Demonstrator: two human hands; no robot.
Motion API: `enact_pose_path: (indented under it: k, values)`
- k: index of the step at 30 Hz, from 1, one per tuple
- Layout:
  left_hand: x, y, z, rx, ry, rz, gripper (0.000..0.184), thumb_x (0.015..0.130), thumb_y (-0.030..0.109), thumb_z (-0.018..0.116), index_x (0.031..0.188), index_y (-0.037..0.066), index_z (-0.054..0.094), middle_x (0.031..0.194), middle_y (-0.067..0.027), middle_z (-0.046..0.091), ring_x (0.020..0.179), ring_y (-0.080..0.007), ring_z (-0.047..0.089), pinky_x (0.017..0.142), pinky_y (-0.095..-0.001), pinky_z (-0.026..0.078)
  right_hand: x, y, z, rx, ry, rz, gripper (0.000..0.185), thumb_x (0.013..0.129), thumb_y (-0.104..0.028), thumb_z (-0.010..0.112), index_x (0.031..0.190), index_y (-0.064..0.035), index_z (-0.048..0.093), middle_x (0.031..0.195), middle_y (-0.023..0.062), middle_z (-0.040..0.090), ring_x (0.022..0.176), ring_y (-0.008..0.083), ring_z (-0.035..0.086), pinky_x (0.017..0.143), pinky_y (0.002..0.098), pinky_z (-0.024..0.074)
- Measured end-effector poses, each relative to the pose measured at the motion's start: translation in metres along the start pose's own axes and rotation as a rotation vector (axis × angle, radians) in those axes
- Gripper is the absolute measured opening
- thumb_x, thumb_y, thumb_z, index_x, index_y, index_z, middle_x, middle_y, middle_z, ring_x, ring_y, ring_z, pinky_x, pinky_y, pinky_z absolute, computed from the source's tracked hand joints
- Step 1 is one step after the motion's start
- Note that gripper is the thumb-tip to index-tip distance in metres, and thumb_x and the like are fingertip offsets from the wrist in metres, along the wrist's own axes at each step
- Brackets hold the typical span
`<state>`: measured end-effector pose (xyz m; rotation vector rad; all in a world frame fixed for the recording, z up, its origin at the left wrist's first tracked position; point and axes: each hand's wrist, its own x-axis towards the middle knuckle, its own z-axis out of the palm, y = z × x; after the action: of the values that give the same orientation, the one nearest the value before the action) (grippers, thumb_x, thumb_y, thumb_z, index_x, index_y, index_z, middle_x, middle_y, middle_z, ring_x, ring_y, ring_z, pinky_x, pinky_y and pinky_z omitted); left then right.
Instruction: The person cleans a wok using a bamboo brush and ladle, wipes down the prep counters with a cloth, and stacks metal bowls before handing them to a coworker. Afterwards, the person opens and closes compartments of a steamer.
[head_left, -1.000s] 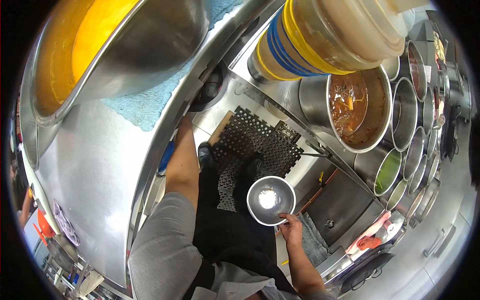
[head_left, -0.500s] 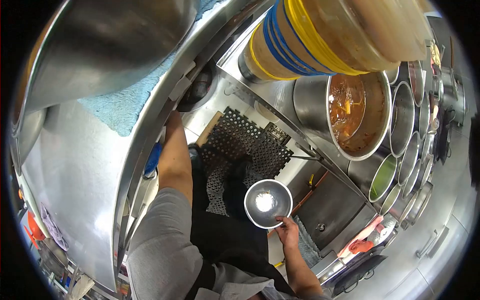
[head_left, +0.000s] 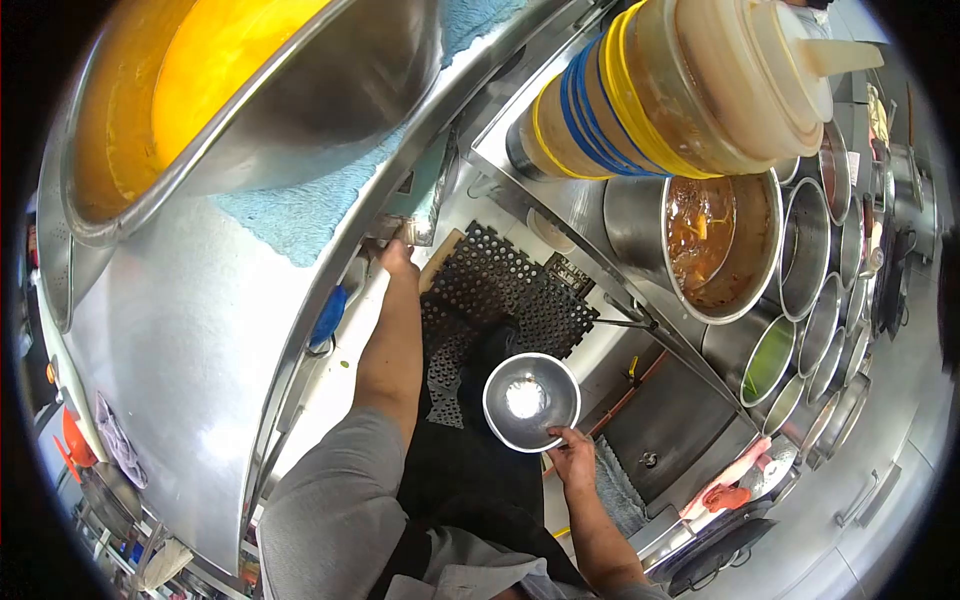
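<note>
My right hand (head_left: 573,454) grips the near rim of a round metal bowl (head_left: 532,402), held over the floor in front of my legs; a bright reflection shows inside it. Beneath the edge of the left steel counter (head_left: 200,370), my left hand (head_left: 395,254) is closed on something whose form I cannot make out. Just beyond its fingers is a pale greenish panel or container (head_left: 425,195), partly hidden by the counter edge.
A large metal bowl (head_left: 330,95) of yellow liquid rests over a blue cloth (head_left: 290,215). At the right stand a banded plastic container (head_left: 640,95), a pot of reddish broth (head_left: 705,235), a pot with green contents (head_left: 768,360) and several more pots. A black mat (head_left: 500,290) covers the floor.
My left hand, earlier hidden under the counter, now shows, and the greenish thing has appeared beyond it. My right hand still holds the metal bowl. The view has shifted.
</note>
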<state>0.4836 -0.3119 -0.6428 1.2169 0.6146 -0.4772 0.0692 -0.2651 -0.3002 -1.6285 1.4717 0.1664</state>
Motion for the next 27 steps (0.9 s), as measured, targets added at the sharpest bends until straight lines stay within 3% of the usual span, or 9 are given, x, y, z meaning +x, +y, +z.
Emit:
enact_pose_path:
  k: [1,5,11,18,20,21,22,23,27]
  values:
    - [-0.001,0.0,0.004,0.224,0.097,-0.03,0.04,0.083,0.012,0.057,0.122,0.008,0.048,0.115,-0.007,0.057,0.097,-0.0196,0.059,0.082,-0.0365,0.051,0.0,-0.001,0.0,0.0,0.001,0.0,0.03,0.063,0.001,0.073,0.092,-0.0045,0.065,0.086,0.0112,0.064,0.067,0.0198,0.064,0.056,0.0271,0.052]
    - [0.032,0.002,0.012,-0.101,-0.012,-0.075,0.037,0.082,0.004,0.054,0.118,0.007,0.049,0.109,-0.0074,0.058,0.092,-0.0203,0.06,0.079,-0.0332,0.052,-0.004,-0.007,-0.005,0.006,0.02,0.018,0.03,0.063,0.001,0.073,0.091,-0.0049,0.065,0.087,0.0111,0.064,0.067,0.0206,0.064,0.057,0.0277,0.052]
    - [0.058,0.034,0.0,0.109,-0.097,0.211,0.035,0.082,0.013,0.052,0.116,0.003,0.049,0.104,-0.0138,0.059,0.089,-0.0249,0.06,0.072,-0.0339,0.051,-0.012,-0.01,-0.002,0.026,0.039,0.046,0.03,0.062,0.001,0.073,0.091,-0.0052,0.066,0.088,0.0106,0.064,0.069,0.0209,0.064,0.057,0.0282,0.0521]
    - [-0.037,0.07,-0.05,1.222,-0.198,0.272,0.046,0.077,0.031,0.058,0.112,0.001,0.052,0.094,-0.0195,0.062,0.084,-0.0305,0.061,0.069,-0.0394,0.049,-0.022,-0.031,0.006,-0.04,0.016,-0.054,0.03,0.062,0.005,0.07,0.09,-0.0036,0.064,0.087,0.0104,0.064,0.069,0.0193,0.063,0.055,0.0278,0.0509]
    - [-0.086,0.082,-0.076,1.498,-0.393,0.222,0.051,0.076,0.036,0.059,0.111,0.0,0.052,0.091,-0.0212,0.063,0.082,-0.0321,0.061,0.068,-0.0409,0.048,-0.032,-0.046,-0.003,-0.063,-0.021,-0.107,0.031,0.062,0.004,0.07,0.091,-0.0048,0.064,0.087,0.0118,0.064,0.071,0.0217,0.063,0.059,0.0293,0.0505]
    - [-0.102,0.092,-0.091,1.511,-0.696,0.162,0.047,0.072,0.034,0.061,0.104,0.0,0.057,0.086,-0.0224,0.063,0.078,-0.0363,0.06,0.071,-0.0426,0.047,-0.035,-0.053,-0.008,-0.066,-0.026,-0.131,0.032,0.062,0.003,0.07,0.093,-0.006,0.064,0.087,0.0131,0.063,0.074,0.0241,0.063,0.063,0.0308,0.0502]
    - [-0.136,0.098,-0.117,1.578,-0.643,0.156,0.037,0.072,0.031,0.059,0.095,0.001,0.061,0.088,-0.0235,0.062,0.079,-0.0373,0.059,0.074,-0.0433,0.047,-0.04,-0.057,-0.012,-0.074,-0.066,-0.1,0.03,0.064,0.006,0.067,0.092,-0.0038,0.063,0.088,0.0138,0.063,0.078,0.0256,0.063,0.066,0.031,0.0495]
    - [-0.183,0.157,-0.12,1.743,-0.857,0.154,0.031,0.07,0.026,0.06,0.092,0.004,0.064,0.091,-0.0224,0.062,0.082,-0.0377,0.06,0.076,-0.0434,0.047,-0.046,-0.067,-0.018,-0.095,-0.117,-0.168,0.03,0.064,0.006,0.067,0.092,-0.0038,0.063,0.088,0.0138,0.063,0.078,0.0256,0.063,0.066,0.031,0.0495]
    - [-0.23,0.184,-0.23,1.91,-1.236,-0.125,0.04,0.068,0.022,0.063,0.103,0.003,0.063,0.103,-0.021,0.061,0.096,-0.0346,0.058,0.081,-0.0428,0.046,-0.067,-0.133,-0.043,-0.019,-0.137,-0.348,0.027,0.066,0.007,0.064,0.092,0.0001,0.062,0.087,0.0154,0.063,0.08,0.0255,0.063,0.068,0.0318,0.0482]
